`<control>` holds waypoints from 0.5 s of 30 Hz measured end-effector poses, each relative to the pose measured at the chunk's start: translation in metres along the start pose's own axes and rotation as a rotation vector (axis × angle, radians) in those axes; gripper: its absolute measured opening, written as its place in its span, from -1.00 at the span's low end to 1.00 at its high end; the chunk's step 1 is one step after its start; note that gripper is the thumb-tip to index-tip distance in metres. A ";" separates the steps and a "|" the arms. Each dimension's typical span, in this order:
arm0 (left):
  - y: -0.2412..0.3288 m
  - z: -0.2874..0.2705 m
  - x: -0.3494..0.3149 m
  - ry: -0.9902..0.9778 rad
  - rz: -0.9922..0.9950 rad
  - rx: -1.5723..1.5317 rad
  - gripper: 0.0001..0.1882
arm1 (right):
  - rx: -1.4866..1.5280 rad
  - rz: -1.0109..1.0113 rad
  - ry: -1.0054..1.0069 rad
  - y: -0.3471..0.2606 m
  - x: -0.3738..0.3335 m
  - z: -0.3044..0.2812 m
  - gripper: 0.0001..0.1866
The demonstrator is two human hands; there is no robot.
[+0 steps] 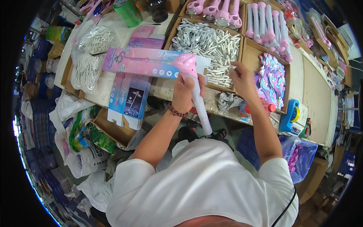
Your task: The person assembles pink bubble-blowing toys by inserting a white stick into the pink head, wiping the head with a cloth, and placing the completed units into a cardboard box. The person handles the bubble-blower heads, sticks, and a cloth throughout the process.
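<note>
My left hand is wrapped round a toy wand with a pink head and a white tube handle. The head points up and away from me, and the handle's end hangs down toward my shirt. My right hand is over the near right edge of a cardboard box of grey-white cords and short white sticks. Its thumb and fingertips are pinched together beside the sticks; what they hold, if anything, is too small to make out. Behind the wand lies a printed pink and blue carton.
Right of the cords, a box holds purple-blue unicorn-like pieces. Pink wand heads and pink-and-white wands fill boxes behind. A blue tape dispenser stands at the table's right edge. Bagged white sticks lie left.
</note>
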State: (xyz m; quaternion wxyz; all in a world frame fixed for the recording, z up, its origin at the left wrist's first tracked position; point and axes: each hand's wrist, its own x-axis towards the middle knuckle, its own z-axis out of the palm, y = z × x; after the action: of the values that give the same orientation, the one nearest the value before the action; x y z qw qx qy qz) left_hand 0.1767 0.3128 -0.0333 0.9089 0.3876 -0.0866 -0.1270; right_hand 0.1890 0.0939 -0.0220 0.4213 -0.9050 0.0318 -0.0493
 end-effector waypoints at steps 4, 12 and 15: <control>-0.012 0.006 0.010 -0.061 -0.068 -0.120 -0.06 | 0.233 -0.027 0.008 -0.078 -0.067 -0.049 -0.75; -0.026 0.038 0.011 -0.151 -0.087 0.038 -0.17 | 0.260 -0.163 0.064 -0.085 -0.092 -0.060 -0.78; -0.030 0.045 0.007 -0.194 -0.080 0.079 -0.21 | 0.279 -0.104 0.027 -0.080 -0.099 -0.069 -0.76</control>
State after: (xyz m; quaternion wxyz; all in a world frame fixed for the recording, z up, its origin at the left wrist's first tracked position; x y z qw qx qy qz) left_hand 0.1668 0.2600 -0.0241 0.8744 0.4123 -0.1636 -0.1967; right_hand 0.0838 0.1029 0.0770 0.5395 -0.8373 -0.0164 -0.0874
